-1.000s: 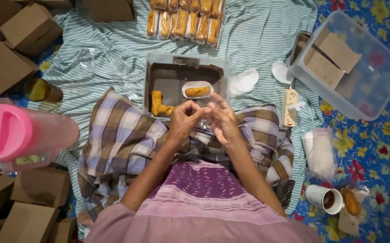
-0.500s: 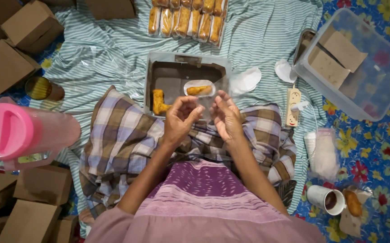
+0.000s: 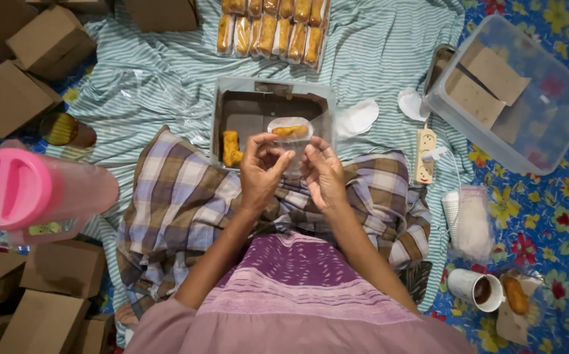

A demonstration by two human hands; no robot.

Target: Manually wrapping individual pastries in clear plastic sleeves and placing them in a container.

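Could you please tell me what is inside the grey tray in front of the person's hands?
The grey tray holds a bare fried roll and another roll in a clear wrapper. The hands hide its near edge.

Brown cardboard boxes (image 3: 9,98) sit at my left; clear-wrapped fried rolls (image 3: 271,33) lie ahead in rows; folded cardboard flats fill a clear plastic tub (image 3: 560,124) at right.

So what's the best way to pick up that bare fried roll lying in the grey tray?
Probably by its long sides near the middle, coming straight down from above. The fried roll lies flat and lengthwise by the grey tray's left wall, so an end-on or sideways approach looks cramped.
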